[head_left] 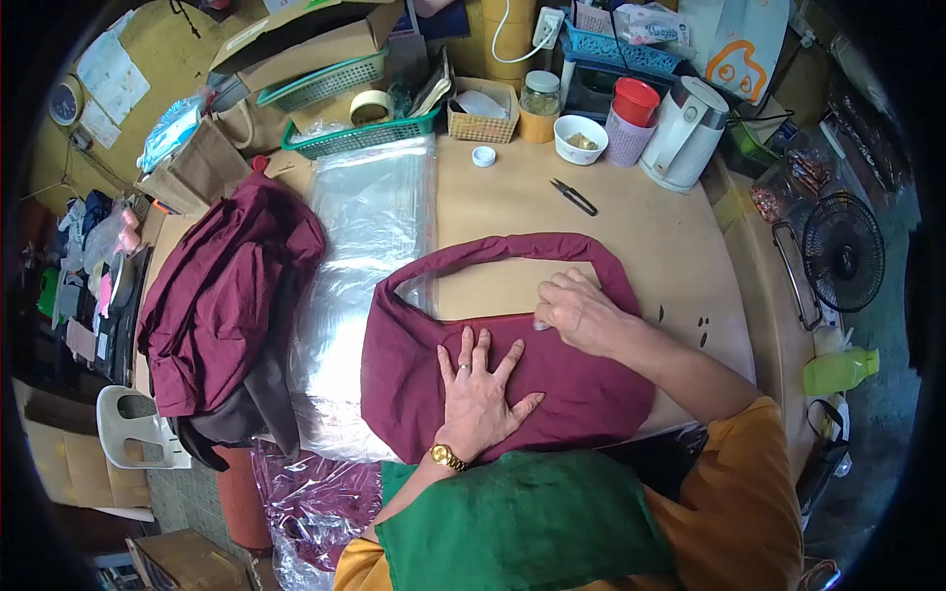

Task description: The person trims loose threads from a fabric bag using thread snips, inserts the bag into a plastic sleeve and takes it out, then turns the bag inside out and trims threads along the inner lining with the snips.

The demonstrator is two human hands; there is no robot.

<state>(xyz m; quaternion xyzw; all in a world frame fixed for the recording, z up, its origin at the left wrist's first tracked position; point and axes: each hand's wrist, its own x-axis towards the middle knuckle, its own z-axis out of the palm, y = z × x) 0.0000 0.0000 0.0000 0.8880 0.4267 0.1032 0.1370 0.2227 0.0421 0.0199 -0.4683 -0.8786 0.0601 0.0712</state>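
Note:
A maroon shoulder bag (581,394) lies flat on the table in front of me, its strap arching away from me. My left hand (478,394) is spread flat on the bag's front, fingers apart, below the opening edge. My right hand (574,313) is closed in a fist over the right part of that edge, beside the strap. A small pale bit shows under its fingers; I cannot make out what it is. A pair of black thread snips (574,197) lies beyond the strap.
Clear plastic bags (370,227) lie flat left of the bag. A heap of maroon fabric (232,295) sits further left. Along the back stand a green basket (365,135), a glass jar (541,98), a white bowl (580,140) and a white kettle (685,133). A white cap (483,157) lies nearby.

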